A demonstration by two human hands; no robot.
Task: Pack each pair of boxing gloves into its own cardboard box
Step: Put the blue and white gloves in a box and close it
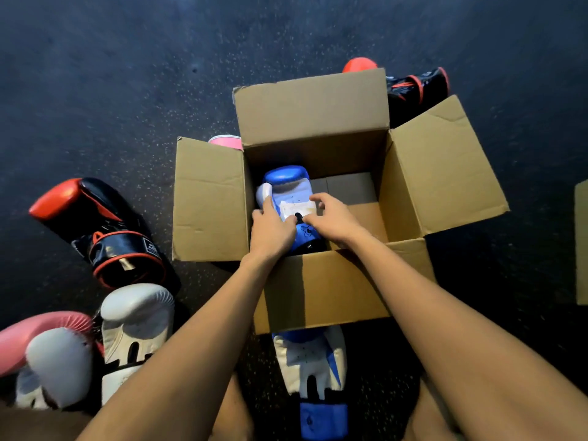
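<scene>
An open cardboard box (315, 113) is plain tan-brown inside and out. It sits on a dark blue-grey floor (127, 74) speckled with pale flecks. The boxing glove in the box (286, 186) is glossy royal blue with a white palm. A matching blue-and-white glove (310, 358) has a white palm, a blue wedge and a solid blue cuff. A black glove with a red tip (95, 224) has thin red piping around its cuff. A second black-and-red glove (416, 87) has similar red stripes. A white glove (136, 316) has black slits in its palm; another white glove (60, 361) is plain. A pink glove (41, 329) is solid pink, as is a second pink glove (226, 142).
</scene>
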